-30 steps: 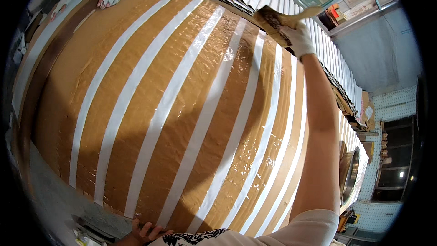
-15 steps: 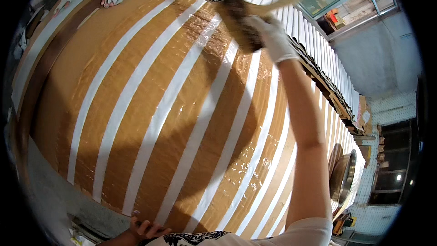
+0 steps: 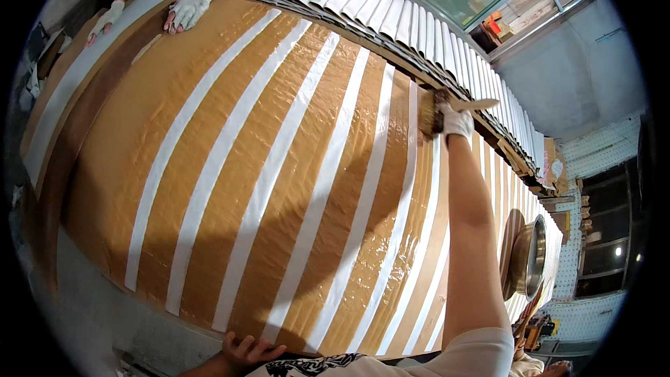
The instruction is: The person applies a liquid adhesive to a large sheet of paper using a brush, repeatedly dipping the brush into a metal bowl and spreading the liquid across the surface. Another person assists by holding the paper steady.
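My right hand (image 3: 458, 123), in a white glove, grips a wide dark-bristled brush (image 3: 430, 115) whose pale wooden handle sticks out to the right. The bristles meet the far edge of a large brown sheet (image 3: 317, 220), which looks wet and glossy. White strips (image 3: 259, 202) run across it side by side. At the near edge my bare left hand (image 3: 251, 350) rests with its fingers apart and slightly bent, holding nothing.
A co-worker's gloved hands (image 3: 190, 10) press at the far left, beside a dark brown band (image 3: 87, 105). White corrugated material (image 3: 377, 12) lines the far side. A metal basin (image 3: 528, 255) stands at right. Another person (image 3: 528, 364) shows at lower right.
My right hand has brought the brush rightward and lower in view, from above the sheet to its far edge. The view has shifted slightly. My left hand stays at the near edge.
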The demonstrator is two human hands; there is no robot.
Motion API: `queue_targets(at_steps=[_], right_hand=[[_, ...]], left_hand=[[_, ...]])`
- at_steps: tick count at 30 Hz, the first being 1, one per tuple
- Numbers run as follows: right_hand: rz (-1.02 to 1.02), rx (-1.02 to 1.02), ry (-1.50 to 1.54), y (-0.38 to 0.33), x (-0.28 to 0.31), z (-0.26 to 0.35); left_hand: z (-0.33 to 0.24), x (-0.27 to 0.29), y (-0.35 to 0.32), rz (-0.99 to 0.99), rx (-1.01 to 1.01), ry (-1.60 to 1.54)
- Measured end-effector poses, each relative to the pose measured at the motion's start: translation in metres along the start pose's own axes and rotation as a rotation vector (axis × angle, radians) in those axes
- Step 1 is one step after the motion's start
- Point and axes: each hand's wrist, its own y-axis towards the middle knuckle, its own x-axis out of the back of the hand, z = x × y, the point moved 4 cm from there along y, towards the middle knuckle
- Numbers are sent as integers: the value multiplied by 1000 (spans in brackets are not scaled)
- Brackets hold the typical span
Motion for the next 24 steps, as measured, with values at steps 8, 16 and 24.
queue_targets(at_steps=[8, 16, 24], right_hand=[[253, 214, 596, -24, -47, 141], [395, 285, 701, -155, -85, 270], [34, -138, 511, -8, -40, 13]], left_hand=[[-10, -44, -52, -24, -14, -35], [-5, -27, -28, -18, 15, -16], [-3, -22, -25, -30, 8, -14]])
